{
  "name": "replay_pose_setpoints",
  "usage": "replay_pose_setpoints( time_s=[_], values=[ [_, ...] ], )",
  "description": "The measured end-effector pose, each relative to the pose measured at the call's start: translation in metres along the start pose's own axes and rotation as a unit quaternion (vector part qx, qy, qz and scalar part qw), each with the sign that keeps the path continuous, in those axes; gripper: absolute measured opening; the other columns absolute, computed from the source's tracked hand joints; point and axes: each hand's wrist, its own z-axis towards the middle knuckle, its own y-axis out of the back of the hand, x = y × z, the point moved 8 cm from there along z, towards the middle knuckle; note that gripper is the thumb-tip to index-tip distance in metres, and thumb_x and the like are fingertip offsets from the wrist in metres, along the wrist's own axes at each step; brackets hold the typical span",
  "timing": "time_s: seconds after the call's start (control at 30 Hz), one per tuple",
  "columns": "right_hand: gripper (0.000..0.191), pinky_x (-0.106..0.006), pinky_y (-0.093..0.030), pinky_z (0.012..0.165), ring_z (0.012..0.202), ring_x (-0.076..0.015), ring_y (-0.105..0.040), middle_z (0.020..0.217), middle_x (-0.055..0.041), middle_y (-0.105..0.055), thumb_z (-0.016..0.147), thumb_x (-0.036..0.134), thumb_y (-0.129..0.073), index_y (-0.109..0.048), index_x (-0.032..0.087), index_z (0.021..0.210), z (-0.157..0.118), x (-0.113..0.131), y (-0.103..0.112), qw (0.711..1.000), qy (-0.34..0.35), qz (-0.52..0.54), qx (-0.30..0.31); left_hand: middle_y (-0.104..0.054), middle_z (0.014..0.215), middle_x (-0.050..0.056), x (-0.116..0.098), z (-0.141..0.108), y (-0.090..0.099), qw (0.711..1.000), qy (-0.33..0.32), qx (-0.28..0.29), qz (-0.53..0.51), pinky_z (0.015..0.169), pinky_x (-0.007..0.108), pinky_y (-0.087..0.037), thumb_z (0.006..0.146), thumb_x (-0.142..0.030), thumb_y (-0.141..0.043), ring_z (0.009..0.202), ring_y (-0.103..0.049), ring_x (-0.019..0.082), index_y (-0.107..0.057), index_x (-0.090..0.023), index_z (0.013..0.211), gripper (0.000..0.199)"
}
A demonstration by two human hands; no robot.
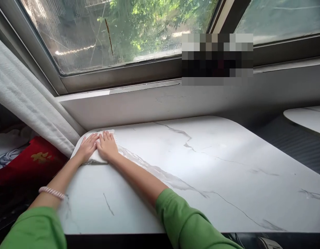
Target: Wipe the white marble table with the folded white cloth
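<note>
Near the far left corner of a white marble-patterned table (162,155), a white cloth (99,160) lies spread under both my hands. My left hand (87,148) rests flat on its left part, fingers stretched forward. Beside it, almost touching, my right hand (107,145) presses flat with its fingers extended over the cloth's middle. The palms hide much of the cloth; its right and front edges show. A pink-and-white twisted band (51,192) circles my left forearm.
Behind the table runs a low wall and a metal-framed window (118,74). A pale curtain (32,90) hangs at the left, above a red cloth item with a gold motif (42,157). Another white tabletop (309,119) shows at the right. A blurred patch covers part of the sill.
</note>
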Motion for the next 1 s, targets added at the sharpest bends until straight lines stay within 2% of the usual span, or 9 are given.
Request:
replay_pose_setpoints(
  time_s=[0.1, 0.2, 0.33, 0.53, 0.63, 0.73, 0.87, 1.0],
  values=[
    [0.059, -0.042, -0.011, 0.115, 0.142, -0.0265, -0.018, 0.151, -0.0199, -0.029, 0.098, 0.040, -0.029, -0.036, 0.001, 0.141, 0.027, -0.026, 0.009, 0.999, -0.007, -0.038, -0.030, -0.037, 0.149, 0.008, -0.003, 0.046, -0.007, 1.000, -0.010, 0.007, 0.009, 0.113, 0.052, -0.017, 0.096, -0.034, -0.021, 0.139, -0.029, 0.023, -0.037, -0.024, 0.140, 0.048],
    [0.057, -0.040, -0.011, 0.115, 0.141, -0.0259, -0.022, 0.150, -0.0193, -0.033, 0.097, 0.039, -0.030, -0.039, 0.001, 0.140, 0.040, -0.041, 0.016, 0.997, -0.012, -0.055, -0.050, -0.038, 0.149, 0.010, -0.006, 0.069, -0.010, 1.000, -0.017, -0.001, 0.006, 0.113, 0.054, -0.018, 0.095, -0.033, -0.025, 0.138, -0.030, 0.024, -0.038, -0.022, 0.139, 0.047],
    [0.056, -0.039, -0.012, 0.114, 0.140, -0.0247, -0.023, 0.149, -0.0171, -0.036, 0.098, 0.039, -0.029, -0.041, 0.004, 0.139, 0.044, -0.045, 0.018, 0.997, -0.006, -0.056, -0.052, -0.038, 0.148, 0.010, -0.007, 0.075, -0.011, 1.000, -0.014, -0.011, 0.002, 0.113, 0.055, -0.018, 0.096, -0.031, -0.025, 0.138, -0.030, 0.024, -0.038, -0.022, 0.138, 0.045],
    [0.056, -0.041, -0.011, 0.115, 0.141, -0.0242, -0.022, 0.149, -0.0180, -0.034, 0.098, 0.038, -0.029, -0.039, 0.003, 0.140, 0.034, -0.042, 0.021, 0.997, -0.005, -0.064, -0.045, -0.033, 0.151, 0.012, -0.016, 0.062, -0.009, 0.999, -0.011, 0.012, 0.039, 0.112, 0.055, -0.019, 0.096, -0.028, -0.022, 0.139, -0.028, 0.025, -0.034, -0.016, 0.142, 0.049],
    [0.059, -0.043, -0.011, 0.115, 0.142, -0.0254, -0.019, 0.151, -0.0183, -0.030, 0.098, 0.042, -0.027, -0.036, 0.003, 0.142, 0.014, -0.037, 0.023, 0.997, 0.006, -0.071, -0.026, -0.033, 0.150, 0.014, -0.029, 0.043, -0.009, 0.996, -0.045, 0.000, 0.074, 0.111, 0.055, -0.021, 0.096, -0.023, -0.020, 0.140, -0.027, 0.026, -0.033, -0.014, 0.143, 0.050],
    [0.061, -0.044, -0.011, 0.116, 0.144, -0.0263, -0.013, 0.153, -0.0179, -0.025, 0.098, 0.043, -0.027, -0.033, 0.004, 0.144, -0.022, -0.027, 0.029, 0.998, 0.015, -0.053, -0.012, -0.033, 0.150, 0.014, -0.048, 0.011, -0.009, 0.993, -0.077, -0.024, 0.089, 0.110, 0.055, -0.021, 0.097, -0.024, -0.019, 0.140, -0.026, 0.027, -0.032, -0.016, 0.145, 0.050],
    [0.062, -0.044, -0.007, 0.118, 0.144, -0.0258, -0.001, 0.156, -0.0162, -0.016, 0.097, 0.043, -0.031, -0.030, 0.005, 0.146, -0.088, -0.015, 0.040, 1.000, -0.010, 0.013, 0.017, -0.035, 0.150, 0.012, -0.086, -0.048, -0.008, 0.989, -0.114, -0.045, 0.082, 0.111, 0.054, -0.020, 0.096, -0.026, -0.020, 0.139, -0.028, 0.027, -0.026, -0.018, 0.147, 0.052],
    [0.070, -0.047, 0.003, 0.117, 0.141, -0.0258, 0.014, 0.156, -0.0180, 0.001, 0.092, 0.041, -0.042, -0.021, 0.005, 0.149, -0.160, 0.000, 0.050, 0.985, -0.009, 0.113, 0.127, -0.034, 0.150, 0.011, -0.140, -0.120, 0.004, 0.983, -0.144, -0.086, 0.079, 0.113, 0.052, -0.016, 0.096, -0.026, -0.026, 0.140, -0.026, 0.025, -0.016, -0.018, 0.150, 0.055]
  ],
)
